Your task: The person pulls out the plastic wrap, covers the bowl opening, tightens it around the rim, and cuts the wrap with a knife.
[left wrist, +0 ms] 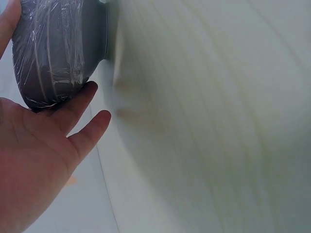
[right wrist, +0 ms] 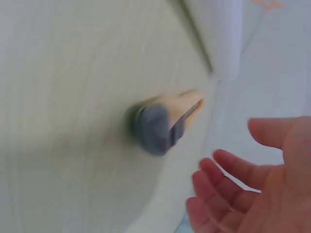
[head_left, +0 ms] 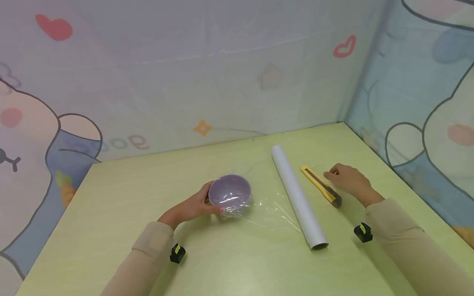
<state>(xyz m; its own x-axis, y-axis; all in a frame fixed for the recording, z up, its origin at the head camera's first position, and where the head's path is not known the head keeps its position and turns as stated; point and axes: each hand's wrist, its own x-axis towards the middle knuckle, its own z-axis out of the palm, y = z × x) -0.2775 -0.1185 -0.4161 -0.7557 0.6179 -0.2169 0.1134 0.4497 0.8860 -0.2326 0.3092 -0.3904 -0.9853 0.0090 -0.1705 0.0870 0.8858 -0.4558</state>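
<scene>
A small purple bowl [head_left: 229, 191] [left wrist: 56, 48] is held by my left hand [head_left: 192, 209] [left wrist: 39, 150], thumb near the front rim and fingers along its left side. Clear plastic wrap [head_left: 272, 207] covers the bowl and stretches right across the table to a long white roll [head_left: 296, 193]. In the left wrist view the wrap lies wrinkled against the bowl's side. My right hand [head_left: 349, 179] [right wrist: 252, 184] hovers just right of a yellow utility knife [head_left: 320, 186] [right wrist: 167, 116], fingers loosely bent and nothing in them. The knife lies on the table, its dark end toward me.
The pale yellow-green table [head_left: 237, 263] meets a cartoon-printed cloth backdrop [head_left: 207, 90] at the back and a similar one on the right. The roll lies lengthwise between the bowl and the knife. A black wrist camera [head_left: 363, 232] sits under the right sleeve.
</scene>
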